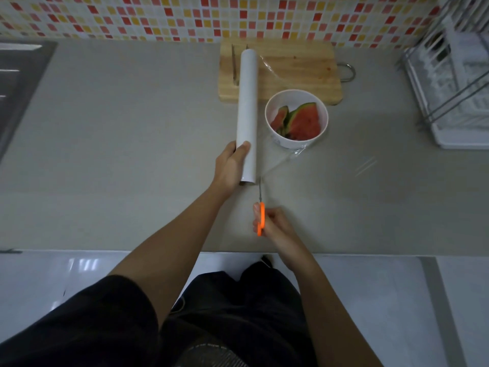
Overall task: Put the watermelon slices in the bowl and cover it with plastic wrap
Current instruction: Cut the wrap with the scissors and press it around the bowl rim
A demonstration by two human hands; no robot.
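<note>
A white bowl (pixel 272 112) stands on the grey counter and holds watermelon slices (pixel 304 121). A long white roll of plastic wrap (pixel 247 102) lies left of the bowl. My left hand (pixel 229 168) grips the roll's near end. A clear sheet of wrap (pixel 277 72) stretches from the roll over the bowl and the board. Orange-handled scissors (pixel 260 205) are held in my right hand (pixel 272 221), their blades pointing at the sheet's near edge beside the roll.
A wooden cutting board (pixel 304 75) lies behind the bowl, with metal tongs (pixel 234 64) on its left side. A dish rack (pixel 455 75) stands at the right. A sink (pixel 18 83) is at the far left. The counter's front edge runs just below my right hand.
</note>
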